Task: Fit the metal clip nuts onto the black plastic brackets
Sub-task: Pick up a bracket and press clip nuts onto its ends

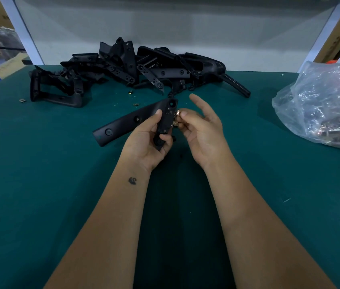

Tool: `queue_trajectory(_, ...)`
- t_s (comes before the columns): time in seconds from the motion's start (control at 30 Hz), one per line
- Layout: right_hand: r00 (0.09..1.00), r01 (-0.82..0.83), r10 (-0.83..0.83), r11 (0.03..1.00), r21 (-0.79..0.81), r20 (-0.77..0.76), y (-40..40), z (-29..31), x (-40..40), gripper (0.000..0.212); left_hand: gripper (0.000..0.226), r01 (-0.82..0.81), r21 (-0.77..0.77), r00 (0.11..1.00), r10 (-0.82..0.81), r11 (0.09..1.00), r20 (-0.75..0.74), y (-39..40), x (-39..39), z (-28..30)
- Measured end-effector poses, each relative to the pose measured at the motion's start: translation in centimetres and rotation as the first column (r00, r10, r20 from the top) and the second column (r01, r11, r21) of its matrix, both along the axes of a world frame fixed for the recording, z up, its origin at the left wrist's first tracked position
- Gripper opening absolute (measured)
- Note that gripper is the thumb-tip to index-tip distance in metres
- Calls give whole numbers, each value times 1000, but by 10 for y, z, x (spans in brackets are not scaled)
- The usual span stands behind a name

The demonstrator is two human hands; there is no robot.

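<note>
A long, angled black plastic bracket (pixel 135 119) with round holes along its face is gripped above the green surface (pixel 39 184) by the left hand (pixel 148 142). The right hand (pixel 200 130) pinches a shiny metal clip nut (pixel 177 112) against the bracket's edge. More brackets (pixel 127 74) lie heaped behind, well apart from a clear plastic bag (pixel 323 107) on the right.

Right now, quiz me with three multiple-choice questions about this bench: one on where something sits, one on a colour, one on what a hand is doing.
1. Where is the clear plastic bag?
A. at the right edge of the table
B. under the pile of black brackets
C. in the left hand

2. What colour is the table mat?
A. red
B. dark green
C. white

3. What does the left hand do?
A. lies flat on the mat
B. grips a black bracket
C. holds the bag

Answers: 1 A, it sits far right. 2 B, the mat is teal green. 3 B, its fingers curl round the bracket while the right hand pinches a metal clip nut.
</note>
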State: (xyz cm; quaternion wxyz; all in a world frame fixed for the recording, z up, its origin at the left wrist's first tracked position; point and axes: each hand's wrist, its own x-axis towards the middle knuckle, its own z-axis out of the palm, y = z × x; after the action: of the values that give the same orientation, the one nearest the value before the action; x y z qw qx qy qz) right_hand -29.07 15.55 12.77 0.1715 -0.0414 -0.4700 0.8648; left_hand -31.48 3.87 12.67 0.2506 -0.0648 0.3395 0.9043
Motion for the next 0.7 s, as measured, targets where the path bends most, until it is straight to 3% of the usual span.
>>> queue_trajectory(0.4,999,-40,39,998,50,25,2,-2,-3,64,13,-9,-32,1000,8,999,-23,2,-1,-1)
queue_trajectory(0.6,992,-117,108,980,161,65,13,1,1,75,23,-25,-181,995,6,983,-103,-5,-6,0)
queue_trajectory(0.7,993,-107,99,982,158,60,12,1,2,76,16,-21,-206,991,-7,978,-133,-7,-5,1)
